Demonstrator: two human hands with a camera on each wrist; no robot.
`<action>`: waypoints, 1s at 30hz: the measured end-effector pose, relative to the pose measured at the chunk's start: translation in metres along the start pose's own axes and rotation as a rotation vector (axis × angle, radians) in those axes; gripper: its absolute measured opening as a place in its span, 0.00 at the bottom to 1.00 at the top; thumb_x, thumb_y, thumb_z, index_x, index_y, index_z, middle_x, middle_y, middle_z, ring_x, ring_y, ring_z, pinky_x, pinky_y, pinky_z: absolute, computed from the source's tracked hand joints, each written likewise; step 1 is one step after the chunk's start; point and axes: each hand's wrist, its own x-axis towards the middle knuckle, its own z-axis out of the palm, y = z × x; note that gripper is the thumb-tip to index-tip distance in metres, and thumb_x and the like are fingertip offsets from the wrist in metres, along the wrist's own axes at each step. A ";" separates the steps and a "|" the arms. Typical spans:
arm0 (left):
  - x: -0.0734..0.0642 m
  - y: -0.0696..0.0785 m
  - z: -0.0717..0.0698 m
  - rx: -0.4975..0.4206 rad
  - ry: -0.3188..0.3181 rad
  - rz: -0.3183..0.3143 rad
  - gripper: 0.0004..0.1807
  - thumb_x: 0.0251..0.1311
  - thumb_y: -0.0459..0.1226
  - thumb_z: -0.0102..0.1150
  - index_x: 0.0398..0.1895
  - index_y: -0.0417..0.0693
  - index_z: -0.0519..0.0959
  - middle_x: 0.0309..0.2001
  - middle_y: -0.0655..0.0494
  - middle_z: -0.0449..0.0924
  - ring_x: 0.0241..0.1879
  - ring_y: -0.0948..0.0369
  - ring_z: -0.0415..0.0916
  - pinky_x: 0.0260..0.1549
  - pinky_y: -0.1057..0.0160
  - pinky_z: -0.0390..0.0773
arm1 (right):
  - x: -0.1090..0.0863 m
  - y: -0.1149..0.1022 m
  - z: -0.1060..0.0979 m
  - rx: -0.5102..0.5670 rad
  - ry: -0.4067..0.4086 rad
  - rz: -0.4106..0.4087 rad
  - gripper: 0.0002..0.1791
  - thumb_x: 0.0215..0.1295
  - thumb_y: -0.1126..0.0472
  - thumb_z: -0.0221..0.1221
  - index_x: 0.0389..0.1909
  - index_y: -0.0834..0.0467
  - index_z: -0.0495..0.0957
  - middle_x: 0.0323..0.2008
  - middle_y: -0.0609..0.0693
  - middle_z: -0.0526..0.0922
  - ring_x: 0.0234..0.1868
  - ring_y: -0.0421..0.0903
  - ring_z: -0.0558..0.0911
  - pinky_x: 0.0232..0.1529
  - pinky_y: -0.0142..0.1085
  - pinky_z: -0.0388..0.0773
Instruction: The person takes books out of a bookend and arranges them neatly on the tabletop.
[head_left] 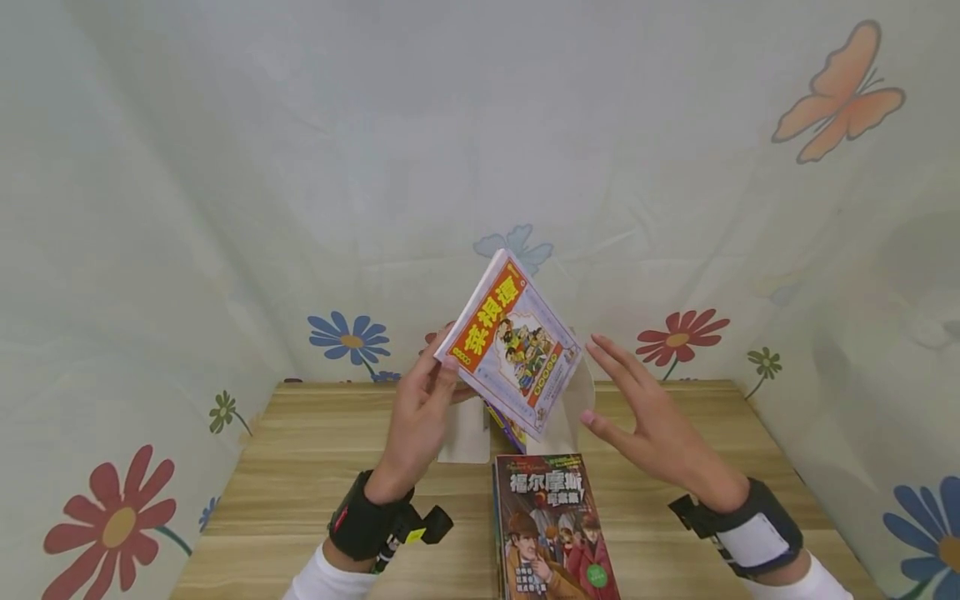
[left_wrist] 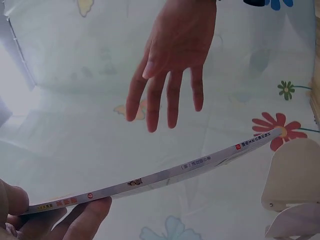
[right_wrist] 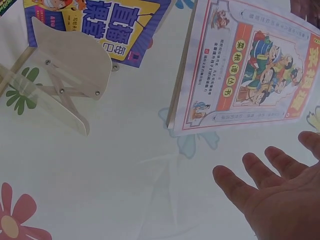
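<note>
My left hand [head_left: 417, 417] grips a thin lilac-covered book [head_left: 528, 354] at its left corner, thumb on the front cover and fingers behind. The book is held tilted in the air, its red title band with yellow characters facing me. In the left wrist view the spine [left_wrist: 165, 172] shows edge-on between thumb and fingers. My right hand [head_left: 656, 429] is off the book's right side with fingers spread, holding nothing. Behind the held book is a cream bookend-like stand [head_left: 465, 437], partly hidden, with a purple-and-yellow book [right_wrist: 132, 32] at it.
On the wooden table [head_left: 300, 475], close to me, lies a small stack of books topped by a dark comic-style cover [head_left: 555, 529]. A pale curtain [head_left: 375, 167] printed with flowers and butterflies surrounds the table's back and sides.
</note>
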 end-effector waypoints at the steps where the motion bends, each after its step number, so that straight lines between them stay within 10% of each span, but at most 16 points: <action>1: -0.002 0.001 0.001 -0.001 -0.008 -0.012 0.23 0.71 0.34 0.38 0.68 0.51 0.58 0.57 0.46 0.69 0.52 0.52 0.70 0.45 0.50 0.77 | 0.000 0.000 0.000 0.001 0.001 0.004 0.46 0.55 0.55 0.63 0.71 0.48 0.48 0.70 0.49 0.50 0.66 0.52 0.54 0.55 0.62 0.63; 30: -0.028 -0.010 0.010 -0.114 -0.188 -0.118 0.21 0.72 0.35 0.35 0.67 0.54 0.59 0.52 0.43 0.71 0.49 0.51 0.71 0.46 0.51 0.77 | -0.005 0.010 0.010 0.140 -0.006 0.075 0.37 0.65 0.64 0.53 0.71 0.47 0.46 0.63 0.54 0.62 0.49 0.47 0.71 0.39 0.50 0.77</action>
